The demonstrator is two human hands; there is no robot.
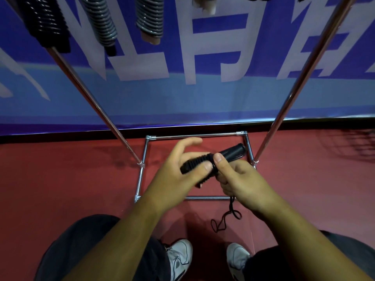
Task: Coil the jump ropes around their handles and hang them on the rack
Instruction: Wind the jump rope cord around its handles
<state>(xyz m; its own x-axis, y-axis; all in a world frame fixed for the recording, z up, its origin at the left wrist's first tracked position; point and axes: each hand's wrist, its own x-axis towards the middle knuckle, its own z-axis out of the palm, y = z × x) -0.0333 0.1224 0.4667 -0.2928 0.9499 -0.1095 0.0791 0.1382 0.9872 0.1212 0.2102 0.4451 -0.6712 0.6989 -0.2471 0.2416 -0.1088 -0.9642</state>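
I hold a pair of black jump-rope handles (231,154) in front of me, low over the rack's base. Black rope is coiled tightly round their left half (195,164). My left hand (180,171) grips that coiled end, thumb pressed on the windings. My right hand (241,179) pinches the rope at the middle of the handles with its thumb on top. A loose tail of black rope (227,218) dangles from under my right hand toward the floor. Coiled ropes, one black (48,23) and two grey (101,21) (150,17), hang at the top of the view.
The chrome rack has two slanted poles (95,104) (300,84) rising from a rectangular base frame (194,136) on the red floor. A blue banner with white characters (203,57) stands behind it. My white shoes (180,258) are just below the hands.
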